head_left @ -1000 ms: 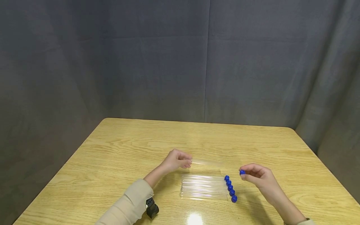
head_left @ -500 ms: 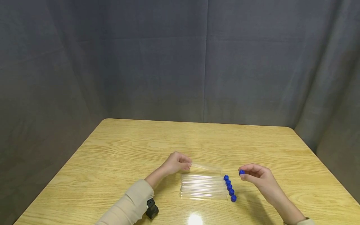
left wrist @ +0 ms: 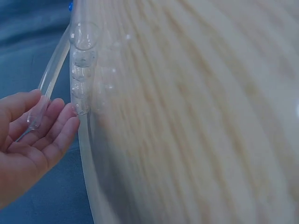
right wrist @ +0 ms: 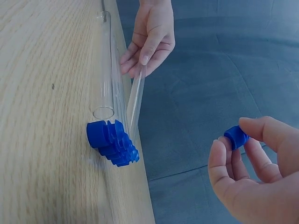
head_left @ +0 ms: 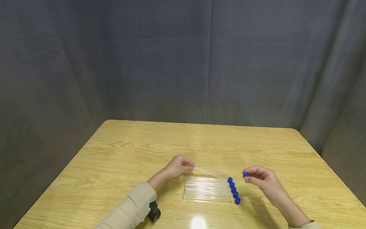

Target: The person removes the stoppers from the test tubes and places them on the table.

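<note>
My left hand (head_left: 179, 166) pinches a clear test tube (left wrist: 55, 65) near its rounded end. The tube slants down to the right, its far end low beside the top of a row of clear test tubes (head_left: 207, 189) lying side by side on the table. To the right, my right hand (head_left: 263, 179) holds a blue cap (right wrist: 236, 137) between thumb and fingertips, above the table and apart from the tube. Several more blue caps (head_left: 233, 190) stand in a line by the right ends of the lying tubes; in the right wrist view the nearest tube's open mouth faces them.
The wooden table (head_left: 137, 140) stretches behind and to both sides of the tubes. Grey curtains (head_left: 160, 63) hang behind it and along the sides. A black wrist device (head_left: 154, 211) is strapped at the left sleeve (head_left: 128, 203).
The left hand has lowered slightly, and the tube's far end has dropped from nearly level to a downward slant towards the lying tubes. The right hand with the cap has hardly moved.
</note>
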{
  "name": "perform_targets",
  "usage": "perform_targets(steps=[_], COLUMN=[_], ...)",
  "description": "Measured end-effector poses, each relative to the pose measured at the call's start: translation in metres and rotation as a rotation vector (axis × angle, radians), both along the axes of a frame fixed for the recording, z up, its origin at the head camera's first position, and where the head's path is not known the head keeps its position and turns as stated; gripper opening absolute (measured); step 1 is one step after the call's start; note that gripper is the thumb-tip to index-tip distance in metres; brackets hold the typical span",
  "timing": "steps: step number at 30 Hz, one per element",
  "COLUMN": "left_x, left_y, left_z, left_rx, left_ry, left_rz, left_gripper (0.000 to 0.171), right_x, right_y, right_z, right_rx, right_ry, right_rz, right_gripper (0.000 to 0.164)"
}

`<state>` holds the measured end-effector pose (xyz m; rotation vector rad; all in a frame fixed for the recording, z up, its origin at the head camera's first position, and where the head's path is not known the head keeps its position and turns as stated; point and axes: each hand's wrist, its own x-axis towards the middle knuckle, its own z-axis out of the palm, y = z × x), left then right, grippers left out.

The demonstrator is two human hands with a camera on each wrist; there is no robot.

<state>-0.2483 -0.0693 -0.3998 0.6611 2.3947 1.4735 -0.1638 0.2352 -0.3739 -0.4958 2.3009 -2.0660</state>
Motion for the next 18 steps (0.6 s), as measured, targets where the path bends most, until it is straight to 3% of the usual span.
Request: perform_targets(steps=[5, 18], left_x=[-0.0015, -0.0032], left_y=[0.0002, 0.0022], left_z=[-0.0004, 0.0006], left_rx=[-0.100, -0.199], left_ry=[0.068, 0.096], left_rz=[-0.004, -0.007], left_gripper=[0.015, 0.013], right_x=[0.0000, -0.0018], right_y=[0.0004, 0.0019], right_z=[0.0001, -0.0027], right_rx=[-0.001, -0.028], right_ry=[-0.010, -0.003], right_rz=[0.004, 0.029], right_gripper=[0.013, 0.016])
